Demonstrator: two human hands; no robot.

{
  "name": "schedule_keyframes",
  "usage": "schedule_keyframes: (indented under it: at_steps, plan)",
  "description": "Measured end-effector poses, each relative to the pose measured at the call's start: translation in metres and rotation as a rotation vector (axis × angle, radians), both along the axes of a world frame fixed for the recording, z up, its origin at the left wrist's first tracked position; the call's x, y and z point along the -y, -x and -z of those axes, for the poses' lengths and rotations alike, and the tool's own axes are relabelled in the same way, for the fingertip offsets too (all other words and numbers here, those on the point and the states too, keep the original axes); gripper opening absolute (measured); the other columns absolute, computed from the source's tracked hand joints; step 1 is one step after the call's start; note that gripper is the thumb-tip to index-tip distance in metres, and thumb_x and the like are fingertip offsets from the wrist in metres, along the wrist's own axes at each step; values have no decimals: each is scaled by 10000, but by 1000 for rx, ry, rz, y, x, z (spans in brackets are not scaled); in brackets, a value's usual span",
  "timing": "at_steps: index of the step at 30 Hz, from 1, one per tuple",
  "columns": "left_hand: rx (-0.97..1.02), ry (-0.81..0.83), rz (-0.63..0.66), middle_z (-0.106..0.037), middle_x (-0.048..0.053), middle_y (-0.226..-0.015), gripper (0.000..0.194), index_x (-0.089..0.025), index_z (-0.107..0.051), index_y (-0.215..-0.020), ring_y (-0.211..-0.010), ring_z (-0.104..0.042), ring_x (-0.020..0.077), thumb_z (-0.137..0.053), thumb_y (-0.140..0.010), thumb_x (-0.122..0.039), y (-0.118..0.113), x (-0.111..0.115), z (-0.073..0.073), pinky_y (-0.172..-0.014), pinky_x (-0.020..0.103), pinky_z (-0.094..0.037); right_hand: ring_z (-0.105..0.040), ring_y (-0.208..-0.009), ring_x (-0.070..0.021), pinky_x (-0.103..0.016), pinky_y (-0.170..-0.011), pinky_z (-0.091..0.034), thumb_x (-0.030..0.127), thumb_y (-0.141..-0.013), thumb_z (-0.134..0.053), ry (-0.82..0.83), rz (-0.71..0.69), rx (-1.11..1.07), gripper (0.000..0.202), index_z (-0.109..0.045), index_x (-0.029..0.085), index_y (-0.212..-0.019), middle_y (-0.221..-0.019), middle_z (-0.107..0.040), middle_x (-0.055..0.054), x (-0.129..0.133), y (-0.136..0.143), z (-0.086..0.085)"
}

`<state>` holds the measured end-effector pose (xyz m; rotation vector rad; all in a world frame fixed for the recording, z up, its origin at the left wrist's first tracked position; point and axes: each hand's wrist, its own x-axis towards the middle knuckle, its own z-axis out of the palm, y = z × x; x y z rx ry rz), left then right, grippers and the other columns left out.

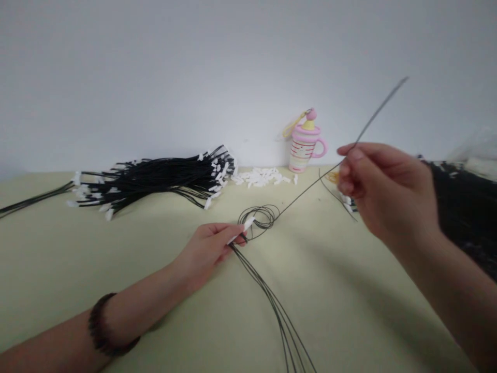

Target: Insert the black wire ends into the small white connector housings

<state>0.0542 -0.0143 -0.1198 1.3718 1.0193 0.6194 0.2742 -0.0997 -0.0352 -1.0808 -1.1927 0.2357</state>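
My left hand (217, 241) is closed around a white connector (248, 223) and the ends of several thin black wires (272, 298), which run down toward the front edge of the view. Just beyond its fingertips lies a loose coil of thin black wire (258, 216). One strand (301, 194) runs from the coil up to my right hand (373, 181), raised at the right. The fingers of that hand pinch the strand, and its free end points up and to the right. What lies inside my left fingers is partly hidden.
A bundle of black wires with white ends (155, 178) lies at the back left. Small white pieces (262, 177) are piled near the wall beside a pink-and-white cup (303, 147). Another dark wire pile (464, 202) is at the right, on the pale green table (174, 321).
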Motion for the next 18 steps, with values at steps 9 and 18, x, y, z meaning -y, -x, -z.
schedule_keyframes:
  at_steps: [9, 18]
  plan:
    - [70, 81, -10, -562, -29, -637, 231, -151, -644, -693, -420, -308, 32, -618, -683, -380, 0, -1, 0, -386, 182, -202, -369, -462, -55, -178, -450, -263, 182, -783, -458, 413, -121, 438, 203, -445, 152, -582, -498, -387, 51, -7, 51, 84]
    - [112, 127, -40, -569, -21, -613, 234, -145, -627, -617, -453, -366, 34, -630, -677, -372, -1, -2, 0, -401, 161, -229, -369, -490, -64, -182, -494, -260, 125, -710, -416, 403, -265, 728, 138, -390, 156, -578, -523, -399, 31, 2, 51, 95]
